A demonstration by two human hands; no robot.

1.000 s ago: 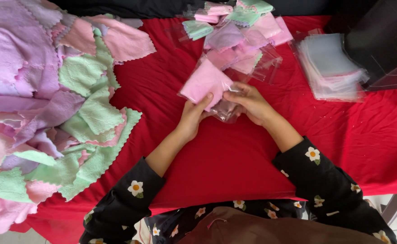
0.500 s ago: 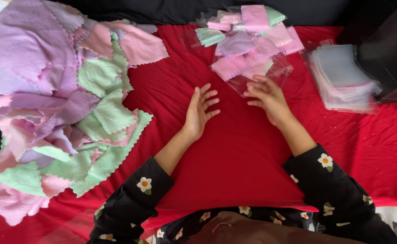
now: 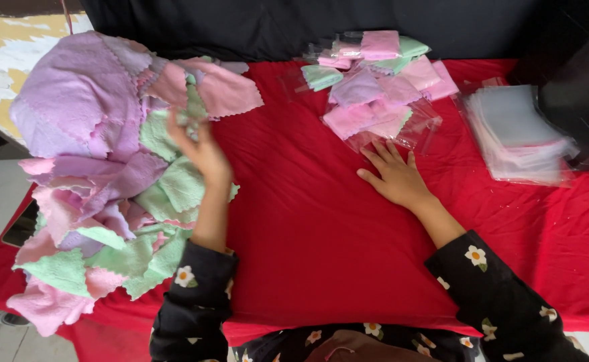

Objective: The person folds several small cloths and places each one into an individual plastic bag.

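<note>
A heap of clear bags (image 3: pixel 382 80), each holding a folded pink, green or lilac cloth, lies far on the red surface (image 3: pixel 308 221), right of centre. Further right sits a stack of empty clear bags (image 3: pixel 516 134), flat and square, beside a black box (image 3: pixel 586 100). The right hand (image 3: pixel 395 177) lies flat and released, fingers spread, fingertips touching the nearest bag of the heap. The left hand (image 3: pixel 200 151) reaches into the loose cloth pile (image 3: pixel 106 174) at the left, fingers curled at a green cloth (image 3: pixel 164 131); blur hides whether it grips. The pile covers the surface's whole left side.
</note>
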